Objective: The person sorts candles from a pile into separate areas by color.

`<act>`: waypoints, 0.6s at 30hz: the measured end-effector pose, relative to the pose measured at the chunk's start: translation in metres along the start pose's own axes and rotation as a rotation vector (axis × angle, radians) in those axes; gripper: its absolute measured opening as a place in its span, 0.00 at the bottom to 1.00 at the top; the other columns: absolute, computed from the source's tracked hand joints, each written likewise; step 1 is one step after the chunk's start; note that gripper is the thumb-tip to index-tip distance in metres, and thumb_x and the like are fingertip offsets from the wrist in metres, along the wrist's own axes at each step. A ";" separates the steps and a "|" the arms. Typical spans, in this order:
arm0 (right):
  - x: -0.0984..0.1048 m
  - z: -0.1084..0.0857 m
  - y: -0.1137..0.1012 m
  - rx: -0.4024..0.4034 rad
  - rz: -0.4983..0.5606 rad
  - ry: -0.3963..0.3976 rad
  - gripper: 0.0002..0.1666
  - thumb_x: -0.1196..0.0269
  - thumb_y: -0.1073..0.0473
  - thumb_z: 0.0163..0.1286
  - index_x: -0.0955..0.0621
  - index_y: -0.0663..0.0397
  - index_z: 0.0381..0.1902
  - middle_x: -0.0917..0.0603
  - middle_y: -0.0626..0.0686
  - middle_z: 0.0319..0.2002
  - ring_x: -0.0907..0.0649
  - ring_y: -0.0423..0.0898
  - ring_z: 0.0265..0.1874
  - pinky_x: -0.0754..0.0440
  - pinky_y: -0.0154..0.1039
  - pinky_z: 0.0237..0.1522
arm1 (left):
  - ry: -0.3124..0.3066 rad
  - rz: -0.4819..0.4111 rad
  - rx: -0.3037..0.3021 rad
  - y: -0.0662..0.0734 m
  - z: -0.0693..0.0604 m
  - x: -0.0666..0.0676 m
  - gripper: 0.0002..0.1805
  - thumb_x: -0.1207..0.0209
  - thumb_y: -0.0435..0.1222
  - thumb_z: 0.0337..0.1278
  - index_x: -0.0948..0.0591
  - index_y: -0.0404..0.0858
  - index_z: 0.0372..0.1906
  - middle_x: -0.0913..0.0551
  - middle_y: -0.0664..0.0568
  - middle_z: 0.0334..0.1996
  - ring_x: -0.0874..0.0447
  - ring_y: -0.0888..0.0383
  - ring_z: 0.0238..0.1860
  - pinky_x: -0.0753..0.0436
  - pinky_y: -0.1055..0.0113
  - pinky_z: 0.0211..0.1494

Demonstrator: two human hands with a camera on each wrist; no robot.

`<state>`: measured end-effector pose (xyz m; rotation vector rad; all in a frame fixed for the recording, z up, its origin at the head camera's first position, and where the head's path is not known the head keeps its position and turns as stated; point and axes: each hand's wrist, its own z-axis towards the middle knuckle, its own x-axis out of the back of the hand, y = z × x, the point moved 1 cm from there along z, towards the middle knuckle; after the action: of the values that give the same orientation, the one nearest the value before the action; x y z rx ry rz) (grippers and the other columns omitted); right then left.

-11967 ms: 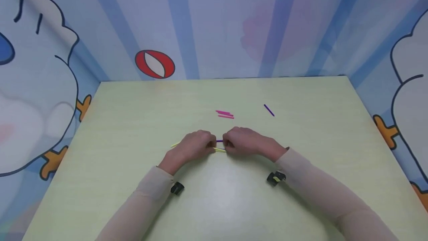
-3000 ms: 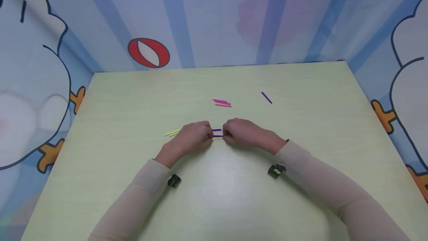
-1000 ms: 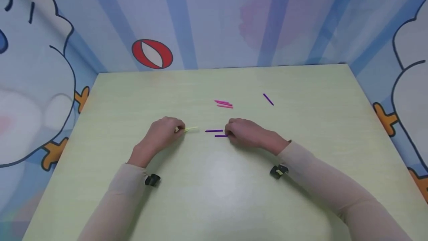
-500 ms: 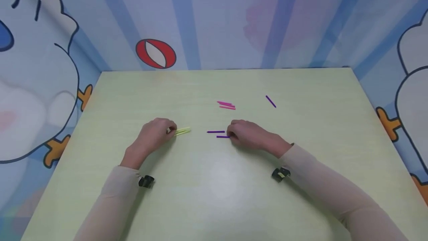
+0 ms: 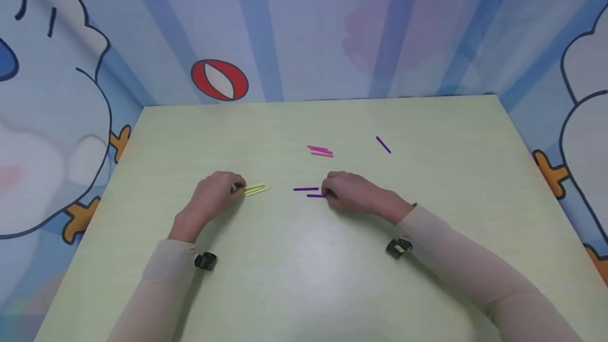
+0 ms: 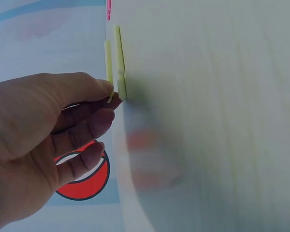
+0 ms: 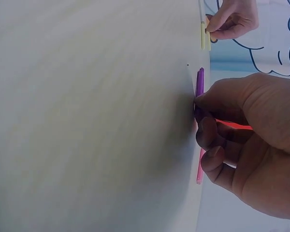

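My left hand (image 5: 214, 194) is at the left of the tabletop, with thumb and fingertip pinching the near end of a thin yellow stick (image 6: 108, 60). More yellow sticks (image 5: 257, 191) lie close alongside it, pointing right. To the right of centre, my right hand (image 5: 349, 191) pinches the right end of a short purple stick (image 5: 315, 196) at table level. Another purple stick (image 5: 305, 189) lies just behind it, roughly parallel. In the right wrist view, thumb and index finger meet on the purple stick (image 7: 200, 82), while the other fingers curl loosely.
Several pink sticks (image 5: 321, 151) lie together behind the right hand. A lone purple stick (image 5: 383, 144) rests at a slant farther back on the right. The pale tabletop (image 5: 304, 278) meets printed walls (image 5: 313, 30) at the back and sides.
My left hand has left its place beside the right hand and moved left with the yellow sticks, which now lie apart from the purple ones. The right hand stays nearly still.
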<state>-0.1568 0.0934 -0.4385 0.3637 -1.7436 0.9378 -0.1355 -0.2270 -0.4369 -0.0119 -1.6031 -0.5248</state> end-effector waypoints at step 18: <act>-0.001 -0.001 0.001 0.005 -0.007 0.021 0.08 0.39 0.66 0.69 0.14 0.58 0.42 0.19 0.50 0.37 0.20 0.44 0.38 0.20 0.39 0.45 | -0.032 -0.004 0.010 0.003 0.002 -0.001 0.05 0.36 0.30 0.61 0.13 0.35 0.40 0.16 0.49 0.35 0.19 0.55 0.34 0.19 0.56 0.36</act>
<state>-0.1565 0.0943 -0.4395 0.3624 -1.7201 0.9382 -0.1367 -0.2233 -0.4372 -0.0097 -1.6370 -0.5226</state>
